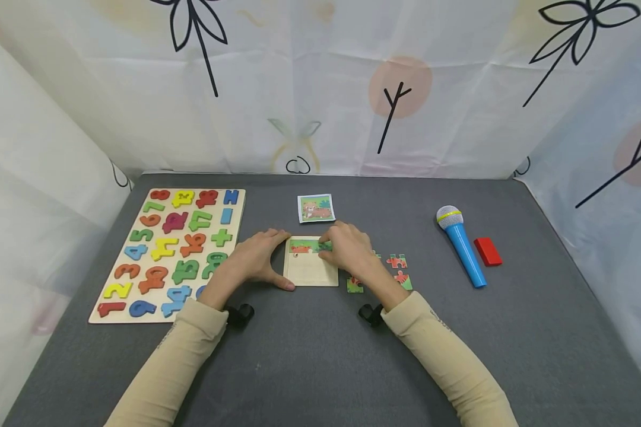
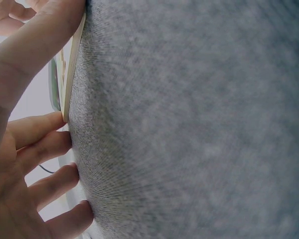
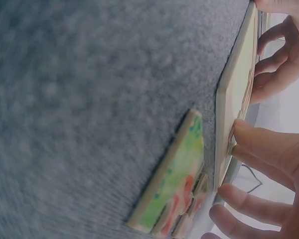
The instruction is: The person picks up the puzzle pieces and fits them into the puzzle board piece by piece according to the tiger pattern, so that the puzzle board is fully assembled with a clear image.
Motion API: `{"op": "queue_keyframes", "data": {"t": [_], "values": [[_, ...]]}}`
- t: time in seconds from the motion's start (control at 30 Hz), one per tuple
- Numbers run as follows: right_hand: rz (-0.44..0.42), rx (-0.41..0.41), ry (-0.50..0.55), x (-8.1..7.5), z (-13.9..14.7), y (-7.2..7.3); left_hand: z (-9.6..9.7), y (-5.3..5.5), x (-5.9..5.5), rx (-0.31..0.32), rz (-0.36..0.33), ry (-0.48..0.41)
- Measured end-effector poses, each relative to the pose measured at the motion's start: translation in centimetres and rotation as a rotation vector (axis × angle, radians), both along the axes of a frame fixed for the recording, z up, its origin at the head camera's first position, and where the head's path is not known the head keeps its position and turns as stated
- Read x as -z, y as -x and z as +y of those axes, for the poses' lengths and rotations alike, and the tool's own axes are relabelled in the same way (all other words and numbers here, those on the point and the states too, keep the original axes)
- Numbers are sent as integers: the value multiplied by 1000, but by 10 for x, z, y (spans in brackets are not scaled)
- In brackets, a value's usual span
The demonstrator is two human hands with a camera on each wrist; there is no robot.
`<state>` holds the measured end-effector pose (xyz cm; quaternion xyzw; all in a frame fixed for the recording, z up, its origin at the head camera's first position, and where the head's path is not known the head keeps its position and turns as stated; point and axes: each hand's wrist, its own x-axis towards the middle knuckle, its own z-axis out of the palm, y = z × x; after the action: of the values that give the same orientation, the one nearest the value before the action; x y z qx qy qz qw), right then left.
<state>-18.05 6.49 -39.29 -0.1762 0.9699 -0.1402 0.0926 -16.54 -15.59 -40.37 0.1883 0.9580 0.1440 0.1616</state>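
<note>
Left sleeve (image 1: 168, 365) and right sleeve (image 1: 451, 359) lie nearest the head camera, extending over the table (image 1: 310, 367) toward a tray (image 1: 310, 274). The tray lies flat on the table, between both hands.

Left hand (image 1: 253, 258): fingers spread wide; thumb at the tray's near left corner, index fingertip touching the far left corner. Right hand (image 1: 347, 249): thumb and index finger narrow, pinching a piece (image 1: 326, 245) at the tray's far right part. The fingers hide most of this piece; whether it is fully seated cannot be told. Seated pieces (image 1: 301, 246) line the far edge, left of it.

Expected handling: pieces are light, stiff and thin, the printed face possibly slippery. Grip by opposite edges; the narrow tabs are probably weakest. The tray is likely light and rigid; brace it at the rim.

Loose pieces (image 1: 355, 286) lie right of the tray, partly under the right wrist. Beyond the tray: a card (image 1: 316, 209). Far left: a number board (image 1: 125, 319). Right: a microphone (image 1: 463, 249), then a red block (image 1: 488, 251).
</note>
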Motion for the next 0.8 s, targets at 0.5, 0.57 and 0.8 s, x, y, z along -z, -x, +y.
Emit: {"op": "queue_keyframes", "data": {"t": [0.5, 0.57, 0.8], "values": [[68, -18, 42, -17, 18, -9, 0, -1, 0, 17, 21, 1], [79, -19, 38, -20, 23, -11, 0, 0, 0, 11, 17, 2], [84, -5, 26, -23, 38, -16, 0, -1, 0, 7, 16, 2]]}}
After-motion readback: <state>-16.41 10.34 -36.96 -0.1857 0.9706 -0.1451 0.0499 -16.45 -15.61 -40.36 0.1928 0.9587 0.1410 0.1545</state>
